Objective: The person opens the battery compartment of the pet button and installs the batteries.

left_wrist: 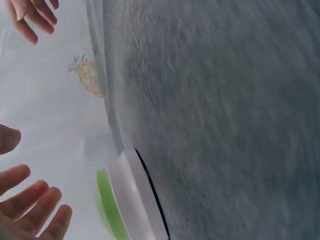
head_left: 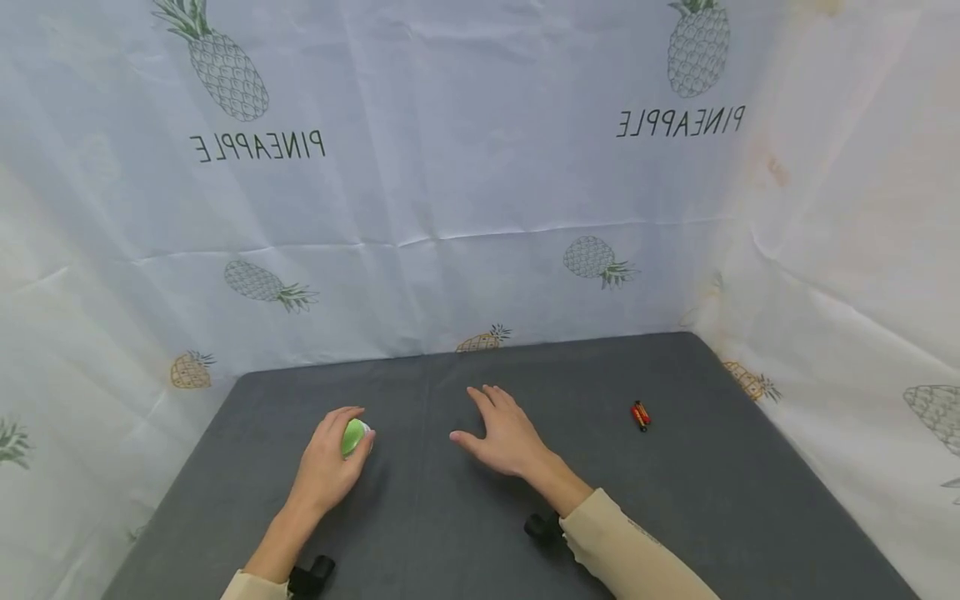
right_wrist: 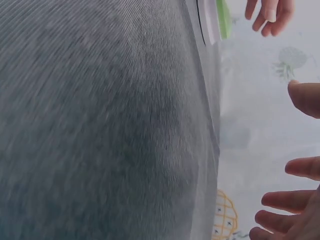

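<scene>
Your left hand [head_left: 327, 462] hovers over a round green-and-white disc [head_left: 354, 437] on the left half of the worktop [head_left: 435, 517], its grip wide, fingers gently bent and apart from the disc in the left wrist view. That view gives you the disc's side: a smooth, slightly glossy white body, a domed green top and a thin dark rim where it sits flat on the surface. Your right hand [head_left: 504, 440] hangs above the middle with its grip wide too, thumb standing off from the fingers, holding nothing. Under both, the worktop is matt dark grey, finely ribbed, with rounded far corners. To your right lie two slim cylindrical batteries [head_left: 641, 415], red and black, side by side. Your beige sleeves [head_left: 630, 550] end near black wrist mounts [head_left: 542, 528]. Behind hangs a thin, creased white cloth [head_left: 465, 150] printed with pineapples and mirrored "PINEAPPLE" lettering.
</scene>
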